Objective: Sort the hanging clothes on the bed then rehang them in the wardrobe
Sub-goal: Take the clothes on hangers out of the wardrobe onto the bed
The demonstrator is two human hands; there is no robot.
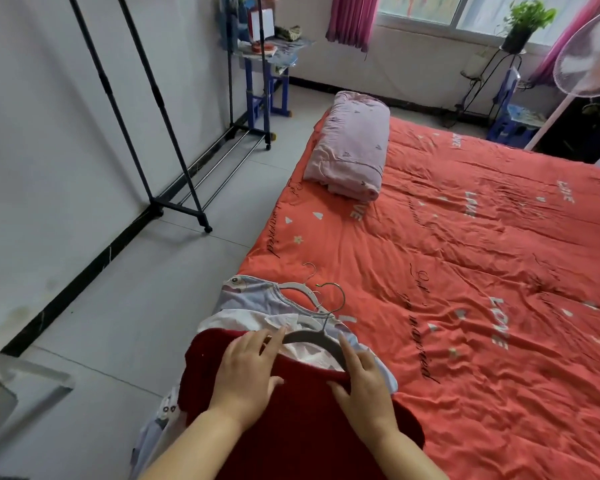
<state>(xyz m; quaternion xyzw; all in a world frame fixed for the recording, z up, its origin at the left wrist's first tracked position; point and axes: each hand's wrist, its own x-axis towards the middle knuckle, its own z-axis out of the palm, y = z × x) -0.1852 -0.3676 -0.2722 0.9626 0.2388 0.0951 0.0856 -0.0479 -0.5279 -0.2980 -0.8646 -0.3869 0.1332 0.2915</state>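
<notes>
Head view of a pile of hanging clothes at the near left corner of the bed [465,258], which is covered with an orange-red quilt printed "LOVE". Uppermost lies a dark red knitted garment [291,431] on a grey hanger [314,338]. Beneath it lie a white garment [236,322] and a light blue printed garment [253,299], with a white hanger [297,289] and several wire hooks projecting toward the middle of the bed. The left hand [246,370] rests flat on the red garment, fingers straight and slightly spread, fingertips touching the grey hanger. The right hand [364,384] lies flat on the collar's right side, fingers straight, thumb held apart. A folded pink quilt [350,147] lies at the bed's far left edge. A black clothes rack [160,133] stands on the floor by the left wall, well apart from the pile.
</notes>
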